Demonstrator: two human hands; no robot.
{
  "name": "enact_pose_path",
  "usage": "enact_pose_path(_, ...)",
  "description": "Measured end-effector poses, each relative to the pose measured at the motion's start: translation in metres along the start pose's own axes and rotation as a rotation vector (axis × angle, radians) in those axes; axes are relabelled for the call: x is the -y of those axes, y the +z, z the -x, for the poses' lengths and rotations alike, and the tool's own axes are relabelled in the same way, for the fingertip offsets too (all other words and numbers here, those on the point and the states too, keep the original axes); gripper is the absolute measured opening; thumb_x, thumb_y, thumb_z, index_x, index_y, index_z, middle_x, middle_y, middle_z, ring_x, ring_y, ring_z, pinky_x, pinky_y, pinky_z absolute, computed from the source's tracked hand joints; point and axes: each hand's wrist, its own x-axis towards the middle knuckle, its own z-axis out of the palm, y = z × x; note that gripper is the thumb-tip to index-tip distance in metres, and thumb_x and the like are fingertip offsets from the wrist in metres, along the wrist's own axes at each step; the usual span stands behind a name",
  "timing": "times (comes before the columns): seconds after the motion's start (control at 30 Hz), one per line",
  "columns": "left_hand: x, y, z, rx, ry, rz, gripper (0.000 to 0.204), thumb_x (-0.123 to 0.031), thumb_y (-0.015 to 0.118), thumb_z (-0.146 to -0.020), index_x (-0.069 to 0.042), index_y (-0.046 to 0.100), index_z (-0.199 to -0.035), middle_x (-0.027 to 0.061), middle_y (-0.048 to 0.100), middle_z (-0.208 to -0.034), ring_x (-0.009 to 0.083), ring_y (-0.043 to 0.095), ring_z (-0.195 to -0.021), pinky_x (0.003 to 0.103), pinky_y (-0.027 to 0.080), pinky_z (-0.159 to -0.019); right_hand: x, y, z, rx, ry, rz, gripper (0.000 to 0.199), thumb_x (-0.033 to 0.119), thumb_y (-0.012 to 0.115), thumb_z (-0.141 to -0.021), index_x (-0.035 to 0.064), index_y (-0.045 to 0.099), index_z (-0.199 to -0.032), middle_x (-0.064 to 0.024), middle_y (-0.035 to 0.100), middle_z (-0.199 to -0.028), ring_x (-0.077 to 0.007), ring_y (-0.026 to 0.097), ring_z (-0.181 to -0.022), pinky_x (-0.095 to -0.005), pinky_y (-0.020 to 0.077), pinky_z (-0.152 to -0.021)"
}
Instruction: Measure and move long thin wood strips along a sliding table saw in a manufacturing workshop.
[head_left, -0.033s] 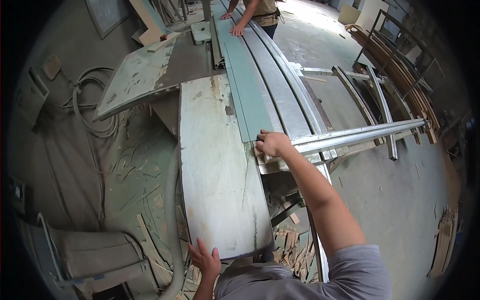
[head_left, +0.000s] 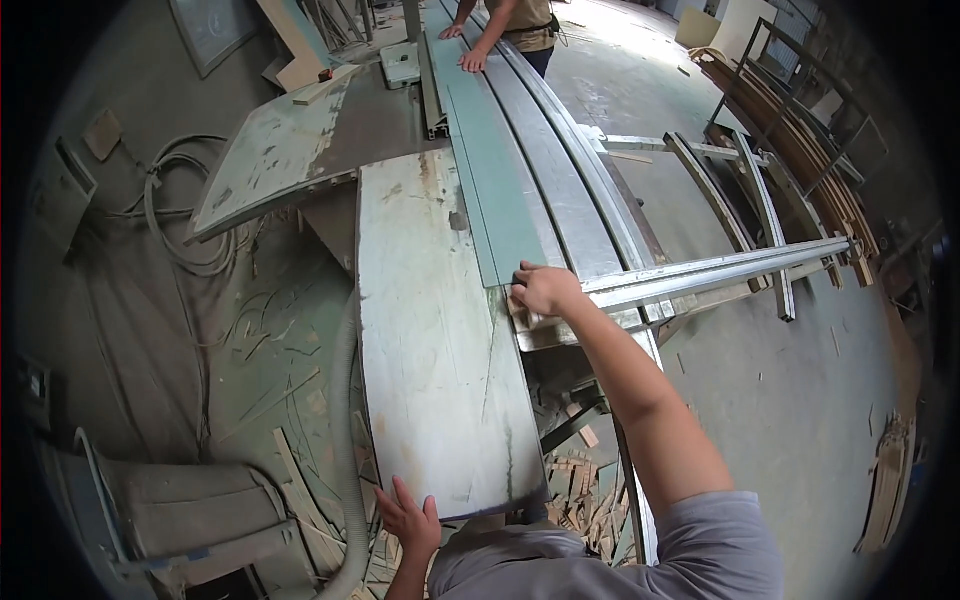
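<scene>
At scuffed white tabletop [head_left: 430, 340], left hand [head_left: 410, 522] fingers spread; right hand [head_left: 543, 290] fingers curled by green board [head_left: 495, 200]; wood scraps [head_left: 575, 492] on floor [head_left: 770, 430].

A woodworking workshop: a ribbed hose [head_left: 352, 500] hangs left of the pale worktable [head_left: 430, 350], wood scraps [head_left: 575, 492] litter its near right, stacked wood strips [head_left: 888, 490] farther right.

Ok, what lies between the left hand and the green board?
In the head view, only the pale, stained tabletop separates the left hand from the green board.
</scene>
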Motion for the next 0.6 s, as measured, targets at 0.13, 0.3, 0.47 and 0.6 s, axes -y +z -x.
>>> enact_pose_path(0.13,-0.004,0.0,-0.015,0.001,0.034,0.012,0.083,-0.034,0.06,-0.086,-0.01,0.013,-0.15,0.0316,0.002,-0.15,0.051,0.015,-0.134,0.062,0.02,-0.104,-0.002,-0.003,0.007,0.028,0.007,-0.005,0.049,0.043,0.037,-0.091,0.0137,0.056,-0.125,-0.0094,0.042,-0.144,-0.0265,0.052,-0.121,-0.0402,0.0428,-0.099)
enact_pose_path(0.3,-0.013,0.001,-0.029,0.003,0.032,-0.001,0.082,-0.034,0.059,-0.087,-0.01,0.012,-0.15,0.0316,0.001,-0.15,0.05,0.014,-0.135,0.061,0.02,-0.105,-0.001,-0.005,0.016,0.059,0.01,0.007,0.049,0.041,0.036,-0.091,0.0124,0.054,-0.126,-0.0107,0.042,-0.145,-0.026,0.053,-0.12,-0.04,0.0439,-0.098)
enact_pose_path(0.47,-0.024,-0.003,-0.049,-0.003,0.002,-0.009,0.081,-0.034,0.058,-0.088,-0.013,0.012,-0.15,0.0287,0.0,-0.151,0.0486,0.014,-0.136,0.062,0.022,-0.104,0.0,-0.002,0.018,0.041,-0.004,-0.015,0.047,0.04,0.037,-0.09,0.0112,0.057,-0.122,-0.0108,0.043,-0.144,-0.0263,0.054,-0.118,-0.0394,0.0443,-0.098)
enact_pose_path(0.6,-0.03,0.0,-0.065,-0.027,-0.01,-0.012,0.08,-0.036,0.058,-0.088,-0.016,0.012,-0.151,0.0272,0.0,-0.152,0.0478,0.014,-0.136,0.063,0.025,-0.101,-0.005,0.004,0.018,0.04,-0.018,-0.032,0.048,0.04,0.038,-0.089,0.0112,0.057,-0.123,-0.0107,0.044,-0.143,-0.0262,0.054,-0.118,-0.0391,0.0444,-0.098)
